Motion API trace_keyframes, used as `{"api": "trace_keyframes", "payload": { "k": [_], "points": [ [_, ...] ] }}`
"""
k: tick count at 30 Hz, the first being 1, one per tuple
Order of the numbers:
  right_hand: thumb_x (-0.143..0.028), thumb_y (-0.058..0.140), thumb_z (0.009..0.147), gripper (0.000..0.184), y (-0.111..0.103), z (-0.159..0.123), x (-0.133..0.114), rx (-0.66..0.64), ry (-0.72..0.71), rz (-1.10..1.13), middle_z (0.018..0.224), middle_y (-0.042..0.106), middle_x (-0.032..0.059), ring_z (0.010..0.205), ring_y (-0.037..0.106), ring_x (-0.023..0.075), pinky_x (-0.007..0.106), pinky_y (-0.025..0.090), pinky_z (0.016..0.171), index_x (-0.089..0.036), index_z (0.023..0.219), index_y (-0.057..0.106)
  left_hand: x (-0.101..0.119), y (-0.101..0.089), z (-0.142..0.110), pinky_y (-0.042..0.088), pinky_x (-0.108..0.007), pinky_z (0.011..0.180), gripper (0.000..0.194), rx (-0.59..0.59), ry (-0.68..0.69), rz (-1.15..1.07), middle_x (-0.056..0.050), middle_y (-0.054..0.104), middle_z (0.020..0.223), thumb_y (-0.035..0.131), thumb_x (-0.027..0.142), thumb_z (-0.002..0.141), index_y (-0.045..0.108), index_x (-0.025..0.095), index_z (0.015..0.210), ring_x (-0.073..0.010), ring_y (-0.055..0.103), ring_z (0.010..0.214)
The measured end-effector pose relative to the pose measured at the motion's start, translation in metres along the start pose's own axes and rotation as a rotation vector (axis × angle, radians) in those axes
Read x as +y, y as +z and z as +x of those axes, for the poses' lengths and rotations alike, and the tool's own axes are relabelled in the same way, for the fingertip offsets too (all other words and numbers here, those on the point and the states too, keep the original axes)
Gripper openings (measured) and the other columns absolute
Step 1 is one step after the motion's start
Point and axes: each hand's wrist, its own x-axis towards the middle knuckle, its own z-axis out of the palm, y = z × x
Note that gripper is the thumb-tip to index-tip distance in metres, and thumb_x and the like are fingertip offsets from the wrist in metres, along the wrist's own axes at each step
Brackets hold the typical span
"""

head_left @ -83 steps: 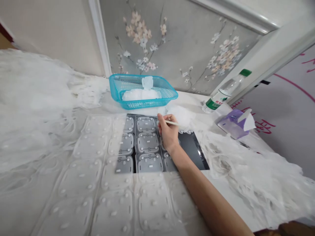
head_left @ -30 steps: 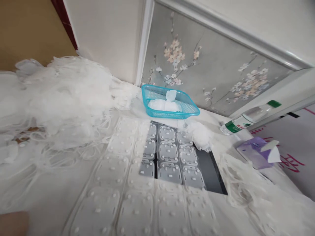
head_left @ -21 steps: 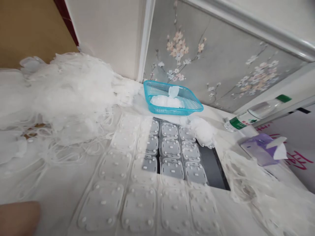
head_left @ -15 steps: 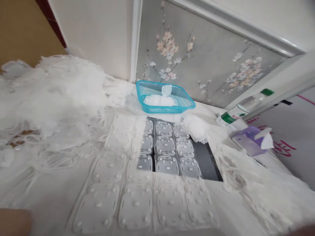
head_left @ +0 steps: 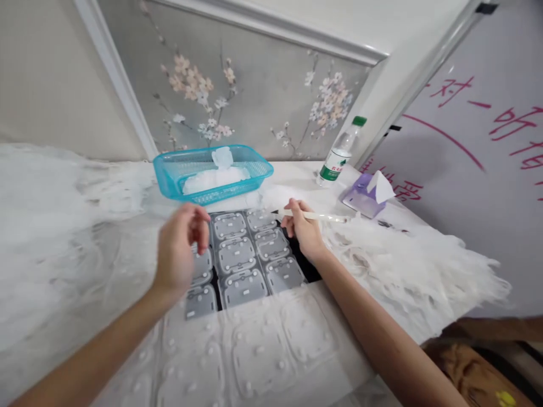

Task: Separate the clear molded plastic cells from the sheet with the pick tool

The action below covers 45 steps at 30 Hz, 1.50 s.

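My right hand pinches a slim white-handled tool with a dark pointed tip. It is over the far right part of translucent rounded-square pieces, laid in rows partly on a dark mat. My left hand hovers above the left rows, fingers curled inward and a little blurred; whether anything is in them is hidden. The pieces carry small white pegs and slots, and several rows continue on the white surface nearer me.
A blue basket holding white translucent pieces stands behind the mat. Tangled white strips lie left and right. A water bottle and purple tissue pack stand back right. A whiteboard borders the right side.
Both hands have come into view over the pieces, the right one with the white-handled tool. The view has turned right, so the basket and bottle sit further left in it.
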Motion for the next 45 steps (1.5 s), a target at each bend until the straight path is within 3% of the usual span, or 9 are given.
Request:
{"api": "trace_keyframes", "payload": {
  "k": [2, 5, 10, 23, 29, 32, 35, 39, 45],
  "points": [
    [-0.057, 0.055, 0.077, 0.036, 0.001, -0.001, 0.005, 0.014, -0.004, 0.023, 0.051, 0.054, -0.0074, 0.033, 0.037, 0.0048, 0.020, 0.023, 0.035, -0.021, 0.076, 0.049, -0.015, 0.010, -0.005, 0.033, -0.019, 0.041, 0.031, -0.124, -0.053, 0.032, 0.006, 0.043, 0.048, 0.034, 0.036, 0.093, 0.052, 0.017, 0.077, -0.0080, 0.039, 0.041],
    [-0.053, 0.060, 0.073, 0.035, 0.003, -0.002, 0.011, 0.012, 0.021, 0.023, 0.051, 0.051, -0.0074, 0.035, 0.035, 0.0044, 0.020, 0.023, 0.036, -0.019, 0.070, 0.051, -0.030, 0.017, -0.011, 0.033, -0.022, 0.043, 0.033, -0.397, -0.132, 0.259, 0.005, 0.048, 0.048, 0.034, 0.040, 0.090, 0.053, 0.019, 0.074, -0.0107, 0.043, 0.042],
    [-0.054, 0.061, 0.072, 0.041, 0.007, -0.002, 0.014, -0.013, 0.021, -0.066, 0.042, 0.045, -0.0061, 0.038, 0.034, 0.0061, 0.021, 0.024, 0.039, -0.019, 0.054, 0.050, -0.022, 0.023, -0.015, 0.032, -0.024, 0.054, 0.027, -0.604, 0.100, 0.851, 0.002, 0.058, 0.060, 0.037, 0.036, 0.088, 0.055, 0.022, 0.073, -0.0147, 0.054, 0.056],
    [-0.055, 0.054, 0.078, 0.044, 0.008, -0.003, 0.011, -0.012, 0.029, -0.187, 0.039, 0.049, -0.0038, 0.036, 0.033, 0.0067, 0.022, 0.025, 0.041, -0.017, 0.055, 0.057, -0.020, 0.029, -0.019, 0.031, -0.024, 0.052, 0.021, -0.638, 0.204, 0.979, 0.003, 0.052, 0.057, 0.038, 0.032, 0.088, 0.051, 0.021, 0.074, -0.0139, 0.052, 0.055],
    [-0.056, 0.054, 0.077, 0.046, 0.012, 0.001, 0.008, -0.036, 0.065, -0.195, 0.040, 0.051, -0.0035, 0.038, 0.037, 0.0063, 0.020, 0.028, 0.042, -0.015, 0.056, 0.059, -0.019, 0.022, -0.014, 0.043, -0.030, 0.071, 0.017, -0.490, 0.384, 0.912, -0.004, 0.063, 0.087, 0.042, 0.032, 0.086, 0.054, 0.021, 0.092, -0.0197, 0.060, 0.080],
    [-0.055, 0.054, 0.078, 0.046, 0.014, 0.003, 0.007, -0.045, 0.077, -0.181, 0.040, 0.050, -0.0039, 0.038, 0.038, 0.0062, 0.020, 0.028, 0.042, -0.015, 0.055, 0.058, -0.017, 0.028, -0.004, 0.045, -0.033, 0.081, 0.020, -0.404, 0.361, 0.879, -0.005, 0.063, 0.095, 0.042, 0.034, 0.087, 0.054, 0.020, 0.094, -0.0217, 0.059, 0.091],
    [-0.052, 0.056, 0.077, 0.044, 0.014, 0.004, 0.008, -0.067, 0.049, -0.176, 0.039, 0.049, -0.0042, 0.039, 0.041, 0.0067, 0.019, 0.031, 0.044, -0.015, 0.054, 0.056, -0.020, 0.048, 0.006, 0.044, -0.037, 0.090, 0.034, -0.368, 0.311, 0.924, -0.011, 0.060, 0.113, 0.043, 0.036, 0.086, 0.051, 0.015, 0.112, -0.0248, 0.055, 0.107],
    [-0.049, 0.058, 0.077, 0.041, 0.014, 0.007, 0.011, -0.082, -0.026, -0.175, 0.040, 0.048, -0.0047, 0.040, 0.046, 0.0071, 0.018, 0.036, 0.046, -0.016, 0.053, 0.053, -0.035, 0.074, 0.016, 0.027, -0.045, 0.108, 0.069, -0.434, 0.309, 1.145, -0.023, 0.033, 0.143, 0.039, 0.044, 0.087, 0.027, -0.001, 0.138, -0.0302, 0.029, 0.134],
    [-0.048, 0.056, 0.080, 0.043, 0.013, 0.014, 0.009, -0.113, -0.082, -0.278, 0.040, 0.049, -0.0042, 0.041, 0.047, 0.0068, 0.018, 0.035, 0.048, -0.016, 0.051, 0.050, -0.046, 0.076, 0.021, 0.021, -0.048, 0.111, 0.070, -0.514, 0.268, 1.310, -0.017, 0.024, 0.148, 0.027, 0.050, 0.091, 0.023, 0.002, 0.142, -0.0271, 0.020, 0.138]
  ]
}}
